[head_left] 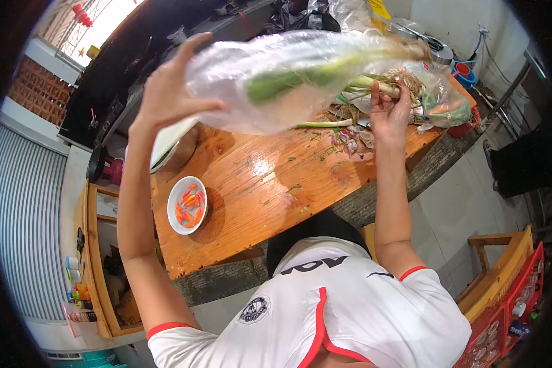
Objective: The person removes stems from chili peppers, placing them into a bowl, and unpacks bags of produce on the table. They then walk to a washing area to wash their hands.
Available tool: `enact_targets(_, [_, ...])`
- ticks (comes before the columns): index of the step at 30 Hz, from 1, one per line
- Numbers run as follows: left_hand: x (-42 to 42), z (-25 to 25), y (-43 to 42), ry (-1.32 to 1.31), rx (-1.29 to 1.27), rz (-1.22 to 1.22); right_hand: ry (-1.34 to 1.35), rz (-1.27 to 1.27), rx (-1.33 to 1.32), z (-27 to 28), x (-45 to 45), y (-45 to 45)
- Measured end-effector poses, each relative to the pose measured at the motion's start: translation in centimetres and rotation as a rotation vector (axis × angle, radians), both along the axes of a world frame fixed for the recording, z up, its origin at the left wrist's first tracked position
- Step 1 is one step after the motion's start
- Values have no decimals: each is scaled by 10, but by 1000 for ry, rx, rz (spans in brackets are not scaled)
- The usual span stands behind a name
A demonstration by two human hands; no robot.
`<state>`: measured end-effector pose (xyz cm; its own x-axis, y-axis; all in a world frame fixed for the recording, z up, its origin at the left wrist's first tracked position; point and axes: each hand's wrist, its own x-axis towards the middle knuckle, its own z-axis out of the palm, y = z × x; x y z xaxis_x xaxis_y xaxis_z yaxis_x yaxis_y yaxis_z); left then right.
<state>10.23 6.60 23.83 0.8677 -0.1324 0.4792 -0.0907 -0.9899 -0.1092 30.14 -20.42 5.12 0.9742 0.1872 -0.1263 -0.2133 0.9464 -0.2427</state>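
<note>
A clear plastic bag [221, 80] with long green onions [288, 83] in it is stretched across the air above the table, slightly blurred. My left hand [175, 92] is at the bag's left end, thumb and fingers wide around the plastic. At the right end of the bag, pale stalks and roots stick out. Below them, my right hand [391, 116] has its fingers closed around the white root ends of spring onions [383, 89]. Onion peelings [349, 142] and loose scraps lie on the wooden table [251, 184] near my right wrist.
A white bowl [187, 205] of orange-red chillies stands at the table's left. Behind my left forearm sits a round container [176, 147] with a pale cover. Filled plastic bags [448, 101] are at the far right end. A wooden stool [497, 270] stands to the right.
</note>
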Motion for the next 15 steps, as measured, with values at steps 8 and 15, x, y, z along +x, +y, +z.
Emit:
enact_targets(8, [-3, 4, 0, 143, 211, 501, -4, -45, -1, 9, 1, -2])
enact_targets(15, [5, 39, 19, -105, 510, 557, 21, -136, 49, 5, -14, -2])
